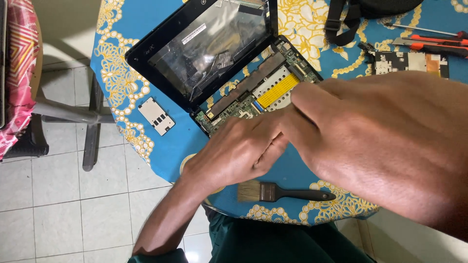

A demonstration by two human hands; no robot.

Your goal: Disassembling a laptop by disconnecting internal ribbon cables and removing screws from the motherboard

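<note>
Left hand [234, 151] palm down, fingers extended, right hand [385, 146] overlapping its fingertips

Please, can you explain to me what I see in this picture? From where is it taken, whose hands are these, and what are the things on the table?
The single picture comes from a camera worn on a person's head, looking down at that person's own bare hands. The left hand and right hand rest together on an opened small laptop, whose circuit board and a yellow patch are exposed. Whether they grip anything is hidden. It lies on a round table with a blue flowered cloth. Nearby are a paintbrush, a small grey cover plate, a removed metal part, red-handled tools and a black strap.
</note>
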